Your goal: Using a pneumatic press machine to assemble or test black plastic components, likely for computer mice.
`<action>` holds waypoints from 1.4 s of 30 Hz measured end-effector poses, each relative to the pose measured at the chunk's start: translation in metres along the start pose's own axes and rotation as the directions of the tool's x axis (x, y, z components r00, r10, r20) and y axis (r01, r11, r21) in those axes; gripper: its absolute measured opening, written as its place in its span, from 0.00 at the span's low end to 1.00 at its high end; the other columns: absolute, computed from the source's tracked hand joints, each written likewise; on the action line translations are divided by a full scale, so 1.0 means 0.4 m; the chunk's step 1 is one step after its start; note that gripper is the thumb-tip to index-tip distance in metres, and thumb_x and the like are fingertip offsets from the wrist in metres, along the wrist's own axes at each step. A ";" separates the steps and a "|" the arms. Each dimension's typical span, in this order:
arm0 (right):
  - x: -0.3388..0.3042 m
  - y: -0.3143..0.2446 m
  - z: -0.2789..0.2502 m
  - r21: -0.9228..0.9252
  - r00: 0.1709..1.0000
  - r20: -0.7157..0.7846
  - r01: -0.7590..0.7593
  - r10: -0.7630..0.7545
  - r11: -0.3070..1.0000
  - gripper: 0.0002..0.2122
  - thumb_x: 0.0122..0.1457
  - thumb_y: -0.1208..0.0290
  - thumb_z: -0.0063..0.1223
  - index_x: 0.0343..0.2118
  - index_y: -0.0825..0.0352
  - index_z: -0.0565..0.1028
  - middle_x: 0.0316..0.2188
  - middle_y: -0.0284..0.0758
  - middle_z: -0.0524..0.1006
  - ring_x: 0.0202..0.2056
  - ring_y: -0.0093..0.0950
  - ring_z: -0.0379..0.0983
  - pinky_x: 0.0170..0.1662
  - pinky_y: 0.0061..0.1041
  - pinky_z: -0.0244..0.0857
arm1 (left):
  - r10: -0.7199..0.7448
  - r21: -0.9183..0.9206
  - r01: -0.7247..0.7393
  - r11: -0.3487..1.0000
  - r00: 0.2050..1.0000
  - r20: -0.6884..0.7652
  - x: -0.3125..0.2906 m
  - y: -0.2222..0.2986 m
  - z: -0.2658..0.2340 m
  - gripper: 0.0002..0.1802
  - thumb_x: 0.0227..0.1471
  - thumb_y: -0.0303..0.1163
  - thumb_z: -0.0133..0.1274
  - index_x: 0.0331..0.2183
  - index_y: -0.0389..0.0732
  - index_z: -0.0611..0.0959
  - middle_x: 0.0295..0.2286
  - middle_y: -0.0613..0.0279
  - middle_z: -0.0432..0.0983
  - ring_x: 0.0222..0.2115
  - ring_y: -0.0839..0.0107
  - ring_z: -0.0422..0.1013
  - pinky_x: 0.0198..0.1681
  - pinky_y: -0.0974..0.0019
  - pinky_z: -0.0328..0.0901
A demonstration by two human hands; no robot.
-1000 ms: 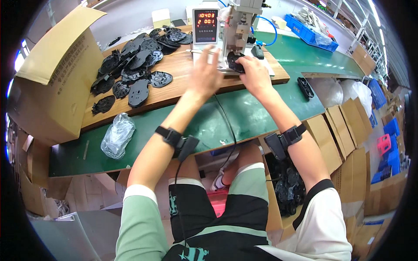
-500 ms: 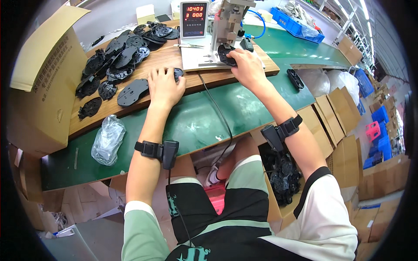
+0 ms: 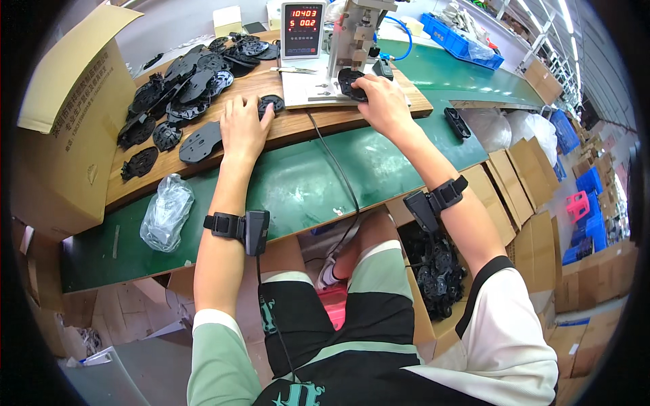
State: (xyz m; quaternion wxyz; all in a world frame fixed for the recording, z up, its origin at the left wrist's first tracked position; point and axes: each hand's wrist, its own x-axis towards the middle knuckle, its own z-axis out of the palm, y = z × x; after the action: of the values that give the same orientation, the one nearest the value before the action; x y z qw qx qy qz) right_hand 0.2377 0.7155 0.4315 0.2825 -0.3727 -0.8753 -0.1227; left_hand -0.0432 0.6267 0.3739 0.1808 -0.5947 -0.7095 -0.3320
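Observation:
Under the head of a bench press (image 3: 354, 40), a black plastic part (image 3: 347, 82) sits on the white base plate. My right hand (image 3: 382, 101) grips that part's right edge, fingers closed. My left hand (image 3: 242, 127) is over the wooden board, fingers extended and thumb apart. Its thumb reaches the small round black part (image 3: 272, 103) to its right, and whether it presses on it I cannot tell. A flat oblong black plate (image 3: 198, 145) lies on the left, partly hidden by that hand.
Black plastic pieces (image 3: 196, 84) are heaped on the wooden board (image 3: 305, 123). Behind stands a digital display box (image 3: 301, 30), with tweezers (image 3: 294, 70) before it. A cardboard box (image 3: 68, 142) borders the left; a clear plastic bag (image 3: 166, 213) lies on the green table (image 3: 298, 186). A cable (image 3: 342, 172) crosses it.
My left hand has shifted slightly left, uncovering more of the small round part and covering more of the oblong plate. My right hand stays at the press. The display's digits have changed.

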 end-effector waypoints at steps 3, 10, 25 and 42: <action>0.000 0.006 -0.001 0.006 1.000 0.003 0.004 -0.004 1.000 0.16 0.48 0.79 0.60 0.42 0.66 0.80 0.44 0.38 0.80 0.49 0.40 0.77 0.52 0.41 0.72 | -0.028 -0.095 0.018 0.995 0.993 -0.114 0.004 0.023 -0.013 0.25 0.59 0.54 0.59 0.34 0.38 0.84 0.37 0.52 0.76 0.43 0.51 0.71 0.47 0.50 0.68; 0.002 -0.012 -0.012 0.021 1.000 0.015 0.007 -0.007 1.000 0.16 0.47 0.79 0.61 0.42 0.66 0.80 0.43 0.38 0.80 0.49 0.40 0.77 0.52 0.40 0.72 | -0.134 -0.503 0.043 0.863 0.980 -0.147 0.022 0.021 -0.023 0.26 0.60 0.53 0.60 0.33 0.36 0.85 0.31 0.49 0.79 0.35 0.51 0.76 0.41 0.54 0.68; -0.085 0.016 -0.060 0.207 0.996 -0.068 -0.040 0.056 0.977 0.17 0.51 0.80 0.57 0.46 0.65 0.80 0.42 0.40 0.80 0.48 0.41 0.76 0.52 0.38 0.70 | 0.164 -0.571 -0.251 0.782 0.966 -0.200 0.010 0.068 -0.010 0.21 0.56 0.17 0.54 0.51 0.38 0.80 0.48 0.45 0.79 0.51 0.47 0.74 0.55 0.51 0.68; -1.166 -0.036 -0.104 0.400 0.463 0.041 -0.819 0.885 0.410 0.11 0.62 0.82 0.48 0.46 0.69 0.75 0.43 0.38 0.75 0.45 0.33 0.74 0.46 0.29 0.70 | 0.643 -0.173 -0.650 0.740 0.759 -0.106 0.053 0.296 0.038 0.27 0.52 0.18 0.52 0.55 0.42 0.80 0.52 0.47 0.79 0.55 0.52 0.74 0.58 0.55 0.71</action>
State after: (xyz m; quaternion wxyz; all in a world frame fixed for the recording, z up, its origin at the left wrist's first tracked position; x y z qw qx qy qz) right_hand 0.5063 0.4158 0.1918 0.4454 -0.6946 -0.5384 0.1709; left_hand 0.0683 0.6610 0.4074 0.2383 -0.8120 -0.4187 -0.3294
